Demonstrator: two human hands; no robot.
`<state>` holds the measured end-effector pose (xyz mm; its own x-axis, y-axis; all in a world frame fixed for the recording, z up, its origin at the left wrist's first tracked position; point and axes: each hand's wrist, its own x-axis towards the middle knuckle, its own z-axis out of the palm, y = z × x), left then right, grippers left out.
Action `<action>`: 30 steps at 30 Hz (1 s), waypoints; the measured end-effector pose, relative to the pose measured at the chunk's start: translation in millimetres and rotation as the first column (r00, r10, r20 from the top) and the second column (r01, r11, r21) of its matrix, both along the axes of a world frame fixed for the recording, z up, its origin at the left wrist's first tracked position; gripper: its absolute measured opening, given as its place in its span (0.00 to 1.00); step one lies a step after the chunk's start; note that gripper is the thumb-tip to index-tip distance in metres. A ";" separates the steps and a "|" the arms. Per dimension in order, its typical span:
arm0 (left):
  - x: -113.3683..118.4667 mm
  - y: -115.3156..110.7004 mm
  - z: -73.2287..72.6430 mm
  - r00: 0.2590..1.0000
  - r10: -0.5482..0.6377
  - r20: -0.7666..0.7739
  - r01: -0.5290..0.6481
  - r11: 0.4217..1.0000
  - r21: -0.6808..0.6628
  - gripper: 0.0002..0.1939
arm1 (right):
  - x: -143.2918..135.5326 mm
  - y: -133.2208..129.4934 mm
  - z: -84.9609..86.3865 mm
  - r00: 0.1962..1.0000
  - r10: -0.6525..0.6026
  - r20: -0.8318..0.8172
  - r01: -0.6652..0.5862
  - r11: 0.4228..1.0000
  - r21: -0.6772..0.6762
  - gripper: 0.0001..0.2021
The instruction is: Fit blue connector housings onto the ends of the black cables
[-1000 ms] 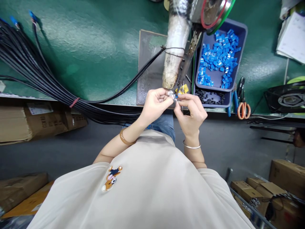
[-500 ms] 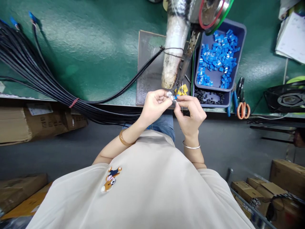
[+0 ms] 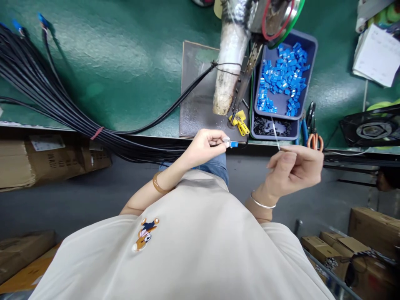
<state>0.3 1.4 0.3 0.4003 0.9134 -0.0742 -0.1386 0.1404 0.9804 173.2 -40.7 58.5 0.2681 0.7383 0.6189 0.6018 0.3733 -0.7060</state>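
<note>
The left hand (image 3: 208, 146) has its grip clamped on the pale end of a small blue plug (image 3: 234, 144), which pokes out at three o'clock from the fingertips, by the near edge of the green tabletop (image 3: 125, 91). The right hand (image 3: 295, 168), well apart at four o'clock from the plug, has its grip pinched on a thin pale strip (image 3: 275, 132) slanting up toward eleven o'clock. At twelve o'clock from that hand is a bin (image 3: 311, 62) of blue pieces (image 3: 283, 75); orange-handled scissors (image 3: 315, 142) lie at one o'clock.
</note>
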 end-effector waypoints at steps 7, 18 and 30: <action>-14.2 -19.1 -6.1 0.795 -0.482 -0.368 0.579 0.783 0.227 0.07 | 13.0 46.3 -22.0 0.770 0.139 0.623 0.222 0.857 -0.465 0.17; -35.8 -29.7 -1.5 0.870 -0.476 -0.126 0.483 0.875 0.027 0.09 | -0.6 40.5 -14.5 0.913 0.310 0.266 -0.122 0.829 -0.547 0.18; -62.2 -27.6 6.2 0.953 -0.144 0.267 0.183 0.975 -0.125 0.09 | 5.2 33.1 -16.2 0.862 0.307 0.404 -0.140 0.909 -0.393 0.18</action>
